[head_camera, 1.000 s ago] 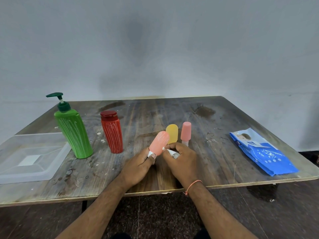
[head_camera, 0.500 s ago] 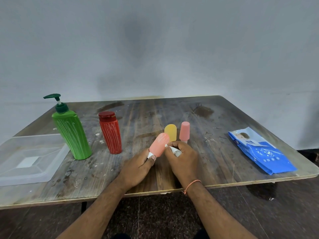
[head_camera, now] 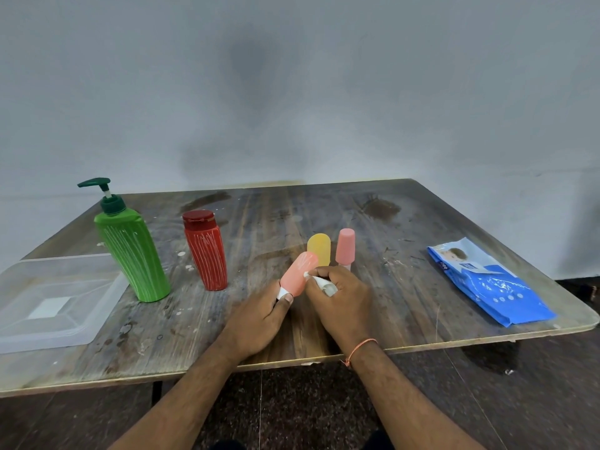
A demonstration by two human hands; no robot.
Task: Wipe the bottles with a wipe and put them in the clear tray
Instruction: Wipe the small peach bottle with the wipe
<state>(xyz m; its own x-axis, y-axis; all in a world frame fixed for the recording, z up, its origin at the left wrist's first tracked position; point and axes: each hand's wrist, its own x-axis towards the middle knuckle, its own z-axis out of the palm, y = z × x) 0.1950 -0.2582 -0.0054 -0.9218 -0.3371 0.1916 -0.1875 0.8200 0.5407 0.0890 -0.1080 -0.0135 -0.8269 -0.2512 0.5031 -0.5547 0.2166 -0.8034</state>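
A worn wooden table [head_camera: 373, 222] carries a green pump bottle [head_camera: 133, 254]. Left of it sits a clear tray [head_camera: 19, 332]; right stand a red bottle [head_camera: 206, 251], a yellow bottle [head_camera: 318, 246], a pink bottle [head_camera: 345, 245], then, farthest right, what looks like a blue wipes pack [head_camera: 487, 284].

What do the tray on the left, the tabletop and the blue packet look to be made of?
The tray looks like clear, slightly frosted plastic: the table shows through its walls. The tabletop seems to be wood or a wood-look laminate, with streaky grain, a dull sheen and stains. The blue packet looks like soft, glossy plastic film: it creases and catches highlights.
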